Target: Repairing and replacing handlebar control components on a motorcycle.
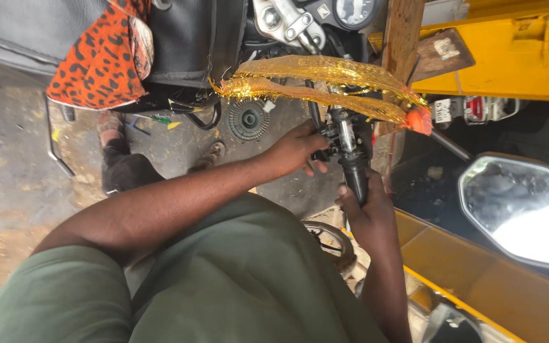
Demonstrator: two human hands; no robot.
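Note:
I look down on a motorcycle handlebar. My left hand point(297, 151) rests its fingers on the black switch housing point(341, 136) of the bar. The black rubber grip point(356, 179) sits in my right hand point(362, 206), which wraps it from below. Gold tinsel point(316, 79) with an orange tie point(419, 121) drapes across the bar just above both hands. A side mirror point(521, 209) stands out to the right.
The black fuel tank and seat point(179, 38) with an orange spotted cloth point(100, 60) lie at the top left. A round clutch plate point(248, 119) and a screwdriver point(157, 118) lie on the concrete floor. Yellow vehicle bodywork point(516, 51) closes the right side.

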